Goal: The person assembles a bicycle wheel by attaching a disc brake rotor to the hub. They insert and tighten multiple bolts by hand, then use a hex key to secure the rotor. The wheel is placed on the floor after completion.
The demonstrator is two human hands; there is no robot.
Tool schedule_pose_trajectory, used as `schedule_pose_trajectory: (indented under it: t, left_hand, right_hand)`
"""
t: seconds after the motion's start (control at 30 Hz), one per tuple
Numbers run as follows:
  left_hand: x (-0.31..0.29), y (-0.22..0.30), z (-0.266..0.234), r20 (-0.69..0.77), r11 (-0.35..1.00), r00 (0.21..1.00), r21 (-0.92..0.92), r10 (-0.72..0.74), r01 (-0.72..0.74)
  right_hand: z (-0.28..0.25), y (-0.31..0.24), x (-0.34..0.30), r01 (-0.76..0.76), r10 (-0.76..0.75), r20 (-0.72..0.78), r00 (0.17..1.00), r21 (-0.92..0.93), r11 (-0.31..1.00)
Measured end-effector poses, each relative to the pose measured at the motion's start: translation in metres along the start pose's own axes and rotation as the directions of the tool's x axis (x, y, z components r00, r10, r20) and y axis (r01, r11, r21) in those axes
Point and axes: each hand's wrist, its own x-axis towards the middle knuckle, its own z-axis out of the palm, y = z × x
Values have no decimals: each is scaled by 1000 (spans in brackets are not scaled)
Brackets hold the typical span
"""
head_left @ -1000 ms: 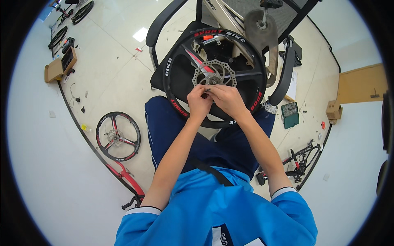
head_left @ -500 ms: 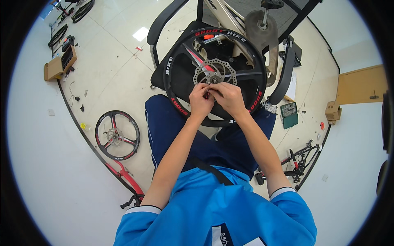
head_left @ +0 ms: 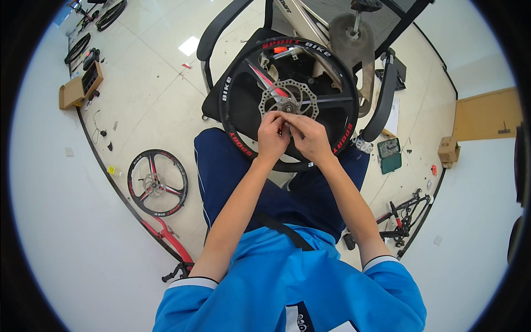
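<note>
Pale floor (head_left: 166,110) borders the chair (head_left: 214,104); hands (head_left: 272,135) (head_left: 313,136) meet, fingers curled, inside the wheel rim (head_left: 225,88), their grasp impossible to tell.

Well behind the left hand (head_left: 271,138), a bright blue shirt (head_left: 260,282) has short sleeves (head_left: 185,303) edged in white and black; nearer it, a black strap (head_left: 286,232) and navy, white-piped trousers (head_left: 221,166).
</note>
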Motion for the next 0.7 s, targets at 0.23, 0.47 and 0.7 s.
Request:
schedule_pose_trajectory:
  t: [0.23, 0.47, 0.7]
  left_hand:
    - [-9, 8, 1, -76, 978, 977, -81, -197, 191]
    - [-5, 7, 3, -73, 994, 994, -72, -87, 81]
    - [-6, 8, 0, -104, 996, 992, -53, -73, 68]
  right_hand:
    - [1, 12, -7, -78, 77, -63, 995, -16, 997]
    - [6, -4, 4, -24, 35, -111, 993, 96, 995]
    - [8, 15, -9, -185, 200, -104, 974, 143, 972]
